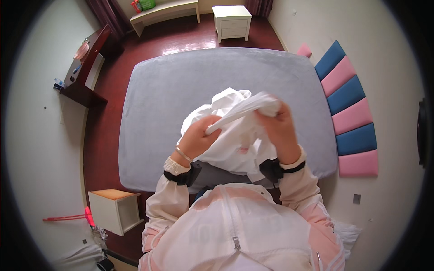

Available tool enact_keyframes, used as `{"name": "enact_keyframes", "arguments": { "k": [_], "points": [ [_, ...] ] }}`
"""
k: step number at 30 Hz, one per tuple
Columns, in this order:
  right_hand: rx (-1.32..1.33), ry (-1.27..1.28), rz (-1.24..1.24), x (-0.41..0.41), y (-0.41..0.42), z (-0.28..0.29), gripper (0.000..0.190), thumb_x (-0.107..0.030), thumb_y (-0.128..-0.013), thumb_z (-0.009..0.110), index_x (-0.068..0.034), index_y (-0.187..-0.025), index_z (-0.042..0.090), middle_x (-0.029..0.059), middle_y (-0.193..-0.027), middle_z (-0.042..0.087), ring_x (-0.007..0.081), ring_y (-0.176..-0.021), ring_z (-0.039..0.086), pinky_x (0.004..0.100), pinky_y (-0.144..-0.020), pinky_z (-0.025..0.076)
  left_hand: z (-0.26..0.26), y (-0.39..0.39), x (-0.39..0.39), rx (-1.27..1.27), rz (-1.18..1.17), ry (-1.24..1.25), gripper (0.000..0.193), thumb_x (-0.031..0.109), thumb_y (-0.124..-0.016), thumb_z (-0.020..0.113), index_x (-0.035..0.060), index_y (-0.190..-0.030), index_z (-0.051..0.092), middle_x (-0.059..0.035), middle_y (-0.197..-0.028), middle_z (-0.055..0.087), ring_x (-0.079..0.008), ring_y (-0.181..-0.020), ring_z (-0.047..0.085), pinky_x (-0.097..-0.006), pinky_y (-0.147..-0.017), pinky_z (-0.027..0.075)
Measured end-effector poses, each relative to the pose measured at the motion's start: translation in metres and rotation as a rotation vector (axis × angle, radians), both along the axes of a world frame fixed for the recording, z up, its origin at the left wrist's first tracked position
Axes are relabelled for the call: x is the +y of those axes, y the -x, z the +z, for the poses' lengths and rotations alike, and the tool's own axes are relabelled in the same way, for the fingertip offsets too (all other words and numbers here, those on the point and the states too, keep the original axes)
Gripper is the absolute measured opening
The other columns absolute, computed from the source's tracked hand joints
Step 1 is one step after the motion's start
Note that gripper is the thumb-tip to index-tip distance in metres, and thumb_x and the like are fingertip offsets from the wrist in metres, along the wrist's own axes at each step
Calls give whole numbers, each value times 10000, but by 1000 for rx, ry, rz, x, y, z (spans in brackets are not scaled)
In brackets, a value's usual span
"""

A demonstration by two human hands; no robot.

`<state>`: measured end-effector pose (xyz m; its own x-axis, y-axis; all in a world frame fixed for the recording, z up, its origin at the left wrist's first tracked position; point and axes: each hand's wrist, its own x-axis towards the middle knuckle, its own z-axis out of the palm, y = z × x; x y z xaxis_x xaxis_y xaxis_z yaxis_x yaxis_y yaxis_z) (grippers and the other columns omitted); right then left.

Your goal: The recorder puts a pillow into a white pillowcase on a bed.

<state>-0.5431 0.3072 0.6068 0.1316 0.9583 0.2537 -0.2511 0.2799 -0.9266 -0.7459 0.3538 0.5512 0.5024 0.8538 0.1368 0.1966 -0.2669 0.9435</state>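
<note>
A crumpled white garment (230,142) hangs between my hands above the near part of a bed with a grey fitted sheet (162,98). My left hand (200,133) pinches one end of a gathered edge between thumb and fingers. Higher and to the right, my right hand (278,123) grips the other end of that edge; this part is slightly blurred. Folds of the cloth spread out behind and below both hands, and a small pinkish mark shows on it. The cloth hides part of the right fingers.
Blue and pink padded panels (354,115) line the wall at the bed's right. A white nightstand (232,23) stands beyond the far edge, a dark red desk (81,81) at the left. Near me at the left is a small open-fronted cabinet (115,211).
</note>
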Motion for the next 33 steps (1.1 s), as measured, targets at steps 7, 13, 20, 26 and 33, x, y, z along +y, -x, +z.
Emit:
{"name": "enact_keyframes", "arguments": {
  "k": [7,13,20,26,33],
  "points": [
    [-469,-504,-501,-25,-44,44,294,-54,-841,566,-14,-1127,510,112,-1172,509,220,-1047,525,300,-876,439,-154,35,9,426,225,-12,222,140,-799,512,68,-982,616,-181,-903,624,-369,-828,584,-391,-731,468],
    [-88,-571,-845,-58,-72,86,191,-100,-922,410,-4,-1080,461,139,-1144,496,255,-1044,496,389,-940,407,-209,78,2,635,578,154,199,178,-826,486,81,-946,612,-203,-908,613,-410,-837,559,-411,-734,462],
    [-819,-51,-230,-46,-33,21,448,-139,-638,739,-36,-1018,524,143,-1234,458,239,-959,539,333,-795,441,4,17,-17,-228,474,-13,119,15,-776,497,9,-862,579,-104,-742,612,-198,-681,564,-310,-636,452],
    [-632,51,90,-49,3,-24,266,-104,-682,700,-30,-907,578,87,-788,616,178,-745,592,278,-659,453,46,-44,-86,-30,66,-496,418,50,-604,657,95,-1000,533,-103,-754,529,-326,-610,533,-379,-551,432],
    [-291,-47,-192,-85,-34,-23,349,-115,-704,713,-1,-976,527,43,-886,577,115,-772,554,229,-651,470,-56,-62,-69,201,334,-294,367,50,-643,599,84,-999,518,-145,-887,514,-359,-707,533,-432,-626,437]
  ]
}}
